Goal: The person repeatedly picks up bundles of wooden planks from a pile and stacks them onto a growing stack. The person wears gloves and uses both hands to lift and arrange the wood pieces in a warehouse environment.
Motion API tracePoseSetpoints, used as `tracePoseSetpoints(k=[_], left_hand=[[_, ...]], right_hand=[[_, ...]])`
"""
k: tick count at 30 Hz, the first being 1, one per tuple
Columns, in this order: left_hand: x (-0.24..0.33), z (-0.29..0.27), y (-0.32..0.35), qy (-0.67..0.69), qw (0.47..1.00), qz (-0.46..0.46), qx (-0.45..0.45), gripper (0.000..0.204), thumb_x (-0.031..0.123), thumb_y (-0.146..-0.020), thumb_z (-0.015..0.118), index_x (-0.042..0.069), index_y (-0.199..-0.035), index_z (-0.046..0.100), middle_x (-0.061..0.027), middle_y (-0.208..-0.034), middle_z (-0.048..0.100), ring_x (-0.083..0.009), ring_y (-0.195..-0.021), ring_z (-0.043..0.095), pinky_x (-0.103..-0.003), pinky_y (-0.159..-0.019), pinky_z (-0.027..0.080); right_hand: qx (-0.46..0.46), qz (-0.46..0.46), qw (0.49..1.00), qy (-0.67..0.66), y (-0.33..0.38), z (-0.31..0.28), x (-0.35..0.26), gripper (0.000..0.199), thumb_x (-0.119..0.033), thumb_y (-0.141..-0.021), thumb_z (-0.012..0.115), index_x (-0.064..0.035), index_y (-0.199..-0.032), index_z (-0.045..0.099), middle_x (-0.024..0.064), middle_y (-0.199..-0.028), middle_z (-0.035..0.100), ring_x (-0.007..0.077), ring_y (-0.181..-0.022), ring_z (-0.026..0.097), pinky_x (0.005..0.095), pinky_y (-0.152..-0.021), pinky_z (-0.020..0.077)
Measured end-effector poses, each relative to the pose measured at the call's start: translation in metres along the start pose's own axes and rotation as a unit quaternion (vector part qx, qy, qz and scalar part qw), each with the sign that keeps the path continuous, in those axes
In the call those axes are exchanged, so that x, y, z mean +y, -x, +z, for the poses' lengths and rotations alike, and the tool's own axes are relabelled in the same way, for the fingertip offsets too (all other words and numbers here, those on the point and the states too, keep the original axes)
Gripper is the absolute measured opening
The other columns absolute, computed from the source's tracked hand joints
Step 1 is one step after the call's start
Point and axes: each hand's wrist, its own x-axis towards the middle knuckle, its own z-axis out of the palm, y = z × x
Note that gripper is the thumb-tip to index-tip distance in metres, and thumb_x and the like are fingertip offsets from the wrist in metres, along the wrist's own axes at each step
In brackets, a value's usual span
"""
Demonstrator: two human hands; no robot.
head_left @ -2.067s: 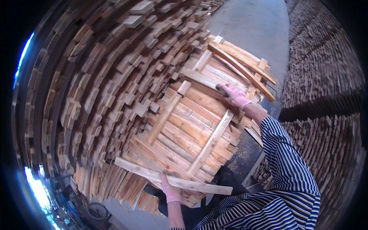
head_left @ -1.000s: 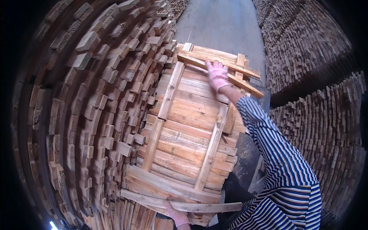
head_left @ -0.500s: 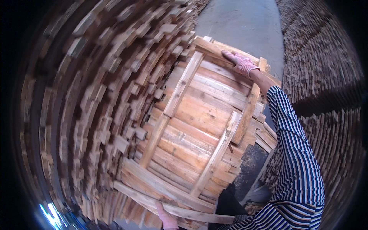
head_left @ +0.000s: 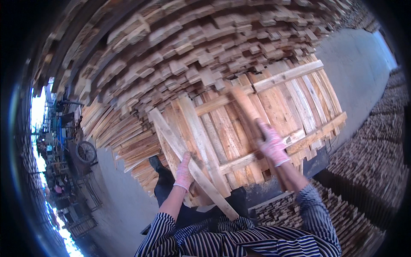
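Observation:
A waist-high pile of wooden slats (head_left: 278, 96) lies before me, with several boards laid crosswise over it. My left hand (head_left: 184, 173), in a pink-and-white knit glove, grips a long narrow slat (head_left: 201, 177) slanting across the pile's left end. My right hand (head_left: 272, 146), gloved alike, is closed around another slat (head_left: 245, 103), which is smeared by motion above the middle of the pile. Some of the fingers on both hands are hidden by the wood. Under the right part of the pile shows a dark flat surface (head_left: 317, 161).
A tall wall of stacked slats (head_left: 184, 64) rises right behind the pile. More slats are stacked low (head_left: 132, 150) at the left and in rows (head_left: 359, 145) at the right. Grey concrete floor (head_left: 120, 192) runs alongside. A spoked wheel (head_left: 86, 152) stands far left.
The view has swung round, so the pile now lies crosswise. My right hand has left the board at the far end and now holds a slat over the middle. My left hand stays at the near-end slat.

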Motion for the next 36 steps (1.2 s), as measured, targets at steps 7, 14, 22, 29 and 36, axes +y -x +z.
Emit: tracePoseSetpoints(k=[7, 14, 22, 29, 36], left_hand=[[0.0, 0.01, -0.006, -0.016, 1.0, 0.014, -0.014, 0.042, 0.042, -0.096, 0.071, 0.007, -0.119, 0.067, -0.007, -0.105, 0.068, -0.0249, -0.093, 0.068, -0.042, -0.082, 0.058], [0.011, 0.023, 0.009, -0.055, 0.998, 0.041, -0.013, 0.059, 0.052, -0.093, 0.072, 0.008, -0.13, 0.062, -0.0087, -0.115, 0.069, -0.0228, -0.101, 0.066, -0.039, -0.09, 0.055], [0.033, 0.022, 0.07, 0.259, 0.945, 0.179, -0.087, 0.042, 0.048, -0.095, 0.07, 0.012, -0.115, 0.06, -0.0073, -0.093, 0.064, -0.0252, -0.087, 0.065, -0.045, -0.084, 0.057], [0.227, 0.069, 0.198, 0.284, 0.83, 0.462, -0.132, 0.06, 0.061, -0.092, 0.068, 0.016, -0.131, 0.057, -0.0056, -0.113, 0.064, -0.0261, -0.107, 0.064, -0.05, -0.103, 0.051], [0.289, 0.153, 0.299, 0.183, 0.749, 0.506, -0.387, 0.077, 0.063, -0.091, 0.066, 0.012, -0.146, 0.049, -0.0104, -0.14, 0.059, -0.0307, -0.131, 0.055, -0.053, -0.111, 0.044]], right_hand=[[-0.084, -0.034, 0.996, 0.026, -0.044, 0.126, -0.131, 0.054, -0.036, -0.103, 0.05, -0.0239, -0.155, 0.04, 0.029, -0.124, 0.063, 0.0458, -0.107, 0.064, 0.0525, -0.092, 0.0519], [0.008, -0.16, 0.98, 0.119, -0.032, 0.106, -0.158, 0.068, -0.045, -0.101, 0.051, -0.0072, -0.155, 0.032, 0.0308, -0.138, 0.053, 0.0454, -0.117, 0.06, 0.0517, -0.096, 0.0502], [-0.357, -0.262, 0.889, 0.121, 0.082, -0.009, -0.213, 0.096, -0.052, -0.087, 0.073, -0.0096, -0.158, 0.024, 0.0304, -0.149, 0.044, 0.0455, -0.132, 0.051, 0.0493, -0.108, 0.0466], [0.161, -0.513, 0.826, 0.17, 0.044, -0.066, -0.324, 0.052, -0.026, -0.091, 0.071, -0.0277, -0.139, 0.052, 0.0121, -0.105, 0.061, 0.0225, -0.079, 0.06, 0.0378, -0.062, 0.051], [0.374, -0.554, 0.712, 0.216, -0.016, -0.257, -0.477, 0.046, -0.016, -0.095, 0.067, -0.0268, -0.138, 0.06, 0.0137, -0.106, 0.066, 0.024, -0.077, 0.065, 0.0396, -0.066, 0.0551]])
